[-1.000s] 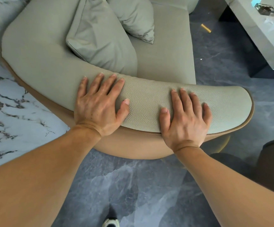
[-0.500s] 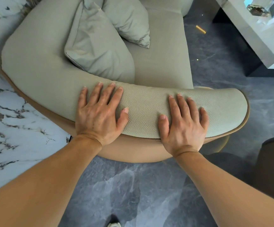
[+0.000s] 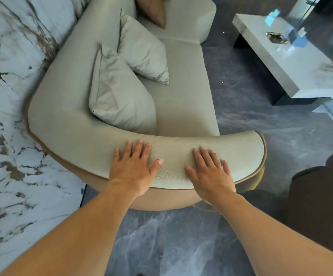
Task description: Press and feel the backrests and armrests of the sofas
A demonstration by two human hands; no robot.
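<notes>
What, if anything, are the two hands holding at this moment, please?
Nothing is held. The left hand and right hand lie flat, fingers spread, on the sofa's curved armrest.

A dark grey marbled floor (image 3: 181, 240) gleams with reflected light. On the left stands a white marble wall (image 3: 12, 176) veined brown and black. A low pale desk (image 3: 293, 62) on a dark base sits far right, and a dark brown seat (image 3: 320, 196) nearer.
</notes>
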